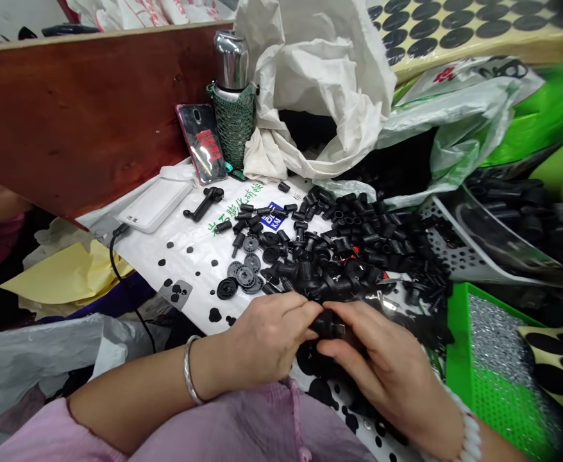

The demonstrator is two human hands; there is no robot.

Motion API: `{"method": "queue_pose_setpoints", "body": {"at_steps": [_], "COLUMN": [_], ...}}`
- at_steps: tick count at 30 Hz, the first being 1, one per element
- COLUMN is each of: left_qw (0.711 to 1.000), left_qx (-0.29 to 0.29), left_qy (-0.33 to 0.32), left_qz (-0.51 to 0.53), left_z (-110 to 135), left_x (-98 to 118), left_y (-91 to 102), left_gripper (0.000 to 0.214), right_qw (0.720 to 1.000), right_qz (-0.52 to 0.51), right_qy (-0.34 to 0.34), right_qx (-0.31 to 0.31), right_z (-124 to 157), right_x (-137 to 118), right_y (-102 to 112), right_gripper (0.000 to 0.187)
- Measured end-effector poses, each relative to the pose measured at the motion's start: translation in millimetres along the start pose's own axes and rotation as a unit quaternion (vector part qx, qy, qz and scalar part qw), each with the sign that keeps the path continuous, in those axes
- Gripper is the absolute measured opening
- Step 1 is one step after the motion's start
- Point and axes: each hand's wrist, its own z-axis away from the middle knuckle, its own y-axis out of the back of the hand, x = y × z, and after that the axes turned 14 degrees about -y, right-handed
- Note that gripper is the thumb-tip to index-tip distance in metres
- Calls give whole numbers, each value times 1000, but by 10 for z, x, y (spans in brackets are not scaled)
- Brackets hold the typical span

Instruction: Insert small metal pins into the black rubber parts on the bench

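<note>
My left hand (pixel 274 333) is closed, its fingertips pinching a black plastic part (pixel 328 326) at the near edge of the worktop. From the other side, my right hand (pixel 382 359) grips the same part between thumb and fingers. The part looks dark and roughly cylindrical; its exact kind is hard to make out. Just beyond both hands spreads a heap of small black plastic tubes and fittings (pixel 353 224). Several round black discs (pixel 245 276) lie left of the heap. A black crank handle (pixel 204 203) rests farther back.
A phone (pixel 202 144) leans by a flask (pixel 233 96) in a green net. Behind the heap stands a white sack (pixel 320 77). At right are a green tray (pixel 459 340) of small metal pieces and a scoop-like bin (pixel 454 237). A cabled white box (pixel 154 202) lies left.
</note>
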Motion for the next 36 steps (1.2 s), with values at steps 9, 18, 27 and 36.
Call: {"method": "queue_pose_setpoints", "body": {"at_steps": [9, 18, 27, 36], "left_qw": [993, 973, 973, 944], "left_qx": [38, 14, 28, 50], "left_qy": [-37, 2, 64, 227], "left_qz": [-104, -232, -221, -233], "left_z": [9, -621, -401, 154], "left_x": [-132, -539, -538, -531], "left_y": [-97, -17, -16, 349], "left_gripper": [28, 38, 47, 39], "right_qw": [949, 934, 898, 891], "right_qz": [-178, 100, 351, 403], "right_qy": [-244, -314, -262, -200], "right_qx": [-88, 134, -36, -59], "right_z": [-67, 523, 936, 862], "right_x": [9, 635, 976, 946], "right_y": [19, 701, 494, 402], "right_gripper": [31, 27, 19, 20]}}
